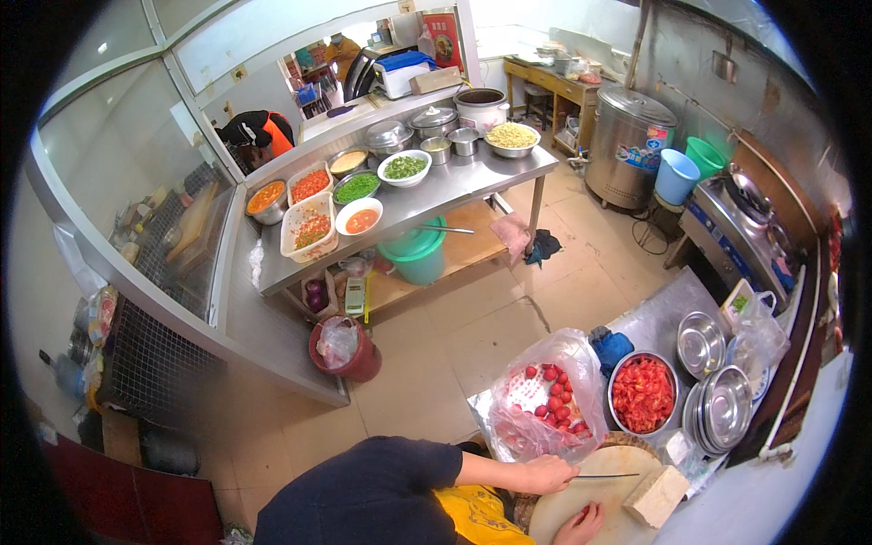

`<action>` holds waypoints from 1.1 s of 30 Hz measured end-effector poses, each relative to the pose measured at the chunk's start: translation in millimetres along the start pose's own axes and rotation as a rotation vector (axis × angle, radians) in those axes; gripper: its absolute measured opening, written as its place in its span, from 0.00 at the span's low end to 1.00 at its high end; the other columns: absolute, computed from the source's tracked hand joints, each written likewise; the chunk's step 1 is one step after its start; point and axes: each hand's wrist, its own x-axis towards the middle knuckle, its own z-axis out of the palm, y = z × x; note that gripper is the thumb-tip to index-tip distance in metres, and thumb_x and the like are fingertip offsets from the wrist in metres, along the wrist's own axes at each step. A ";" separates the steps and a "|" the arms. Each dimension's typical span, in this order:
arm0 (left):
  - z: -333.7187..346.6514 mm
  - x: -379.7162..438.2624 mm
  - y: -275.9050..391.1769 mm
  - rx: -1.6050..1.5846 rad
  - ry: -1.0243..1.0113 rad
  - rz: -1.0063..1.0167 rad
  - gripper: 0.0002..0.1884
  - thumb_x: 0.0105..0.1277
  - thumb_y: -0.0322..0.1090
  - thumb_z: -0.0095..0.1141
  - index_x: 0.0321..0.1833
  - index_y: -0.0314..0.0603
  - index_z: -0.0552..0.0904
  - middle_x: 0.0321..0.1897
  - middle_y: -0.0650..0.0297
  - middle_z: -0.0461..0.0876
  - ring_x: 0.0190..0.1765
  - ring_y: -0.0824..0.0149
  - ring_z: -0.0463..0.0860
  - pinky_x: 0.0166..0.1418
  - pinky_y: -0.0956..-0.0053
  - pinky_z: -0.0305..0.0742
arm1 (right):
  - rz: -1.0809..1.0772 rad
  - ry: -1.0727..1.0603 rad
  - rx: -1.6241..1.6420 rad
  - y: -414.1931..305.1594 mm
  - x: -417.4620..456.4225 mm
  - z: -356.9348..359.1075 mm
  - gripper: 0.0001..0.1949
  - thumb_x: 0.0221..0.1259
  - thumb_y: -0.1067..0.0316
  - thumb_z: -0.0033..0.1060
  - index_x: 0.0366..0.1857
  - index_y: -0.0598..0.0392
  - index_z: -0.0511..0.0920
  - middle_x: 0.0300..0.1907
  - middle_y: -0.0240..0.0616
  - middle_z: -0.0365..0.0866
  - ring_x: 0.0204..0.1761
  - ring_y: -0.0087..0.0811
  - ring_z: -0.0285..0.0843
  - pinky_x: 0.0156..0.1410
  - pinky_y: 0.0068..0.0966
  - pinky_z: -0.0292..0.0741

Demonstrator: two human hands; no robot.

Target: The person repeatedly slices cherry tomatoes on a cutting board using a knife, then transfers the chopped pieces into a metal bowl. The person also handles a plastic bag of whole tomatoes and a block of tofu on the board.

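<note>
At the bottom right, my left hand (548, 474) is closed around the handle of a kitchen knife (610, 475), whose thin dark blade lies over a round cutting board (616, 494). Below it, my right hand (579, 526) rests by the board with its fingers curled on a small red piece (585, 509), which looks like tomato. A pale rectangular block (656, 497) sits at the board's right edge. Behind the board, a clear plastic bag (507, 415) holds several red tomatoes (555, 402). Beside the bag is a steel bowl (676, 388) of cut tomato (642, 396).
Steel plates (727, 409) are stacked at the right. Across the tiled floor, a steel table (470, 180) bears bowls and tubs of chopped food. A red bin (364, 357) stands near its left end. Beyond a partition, a person in orange (276, 133) bends over.
</note>
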 end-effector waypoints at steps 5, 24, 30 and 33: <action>7.1 -1.0 -7.6 0.053 0.010 0.058 0.10 0.63 0.32 0.57 0.43 0.34 0.78 0.27 0.43 0.84 0.35 0.39 0.86 0.38 0.45 0.79 | 0.009 -0.007 0.015 -1.8 0.5 -1.1 0.14 0.66 0.71 0.56 0.52 0.64 0.80 0.54 0.61 0.80 0.57 0.62 0.76 0.66 0.51 0.73; 21.2 8.1 -23.2 0.339 -0.103 0.220 0.10 0.68 0.31 0.51 0.49 0.40 0.80 0.40 0.48 0.85 0.42 0.46 0.88 0.44 0.52 0.83 | 0.058 0.076 -0.009 7.9 -9.5 13.8 0.15 0.64 0.75 0.61 0.55 0.58 0.82 0.54 0.52 0.81 0.55 0.52 0.77 0.62 0.47 0.72; 23.2 -7.4 -20.1 0.415 -0.133 0.232 0.09 0.67 0.34 0.57 0.48 0.45 0.76 0.35 0.52 0.81 0.37 0.47 0.86 0.37 0.53 0.82 | 0.374 0.167 0.188 4.6 -32.3 -8.4 0.20 0.63 0.79 0.53 0.60 0.59 0.79 0.62 0.48 0.79 0.67 0.47 0.74 0.75 0.39 0.68; 24.7 -20.8 -12.8 0.448 -0.229 0.262 0.10 0.68 0.34 0.57 0.49 0.45 0.75 0.35 0.53 0.81 0.35 0.48 0.86 0.35 0.54 0.82 | 0.653 0.299 0.293 13.1 -42.0 -14.5 0.17 0.70 0.76 0.50 0.61 0.60 0.78 0.64 0.47 0.78 0.70 0.44 0.72 0.75 0.38 0.67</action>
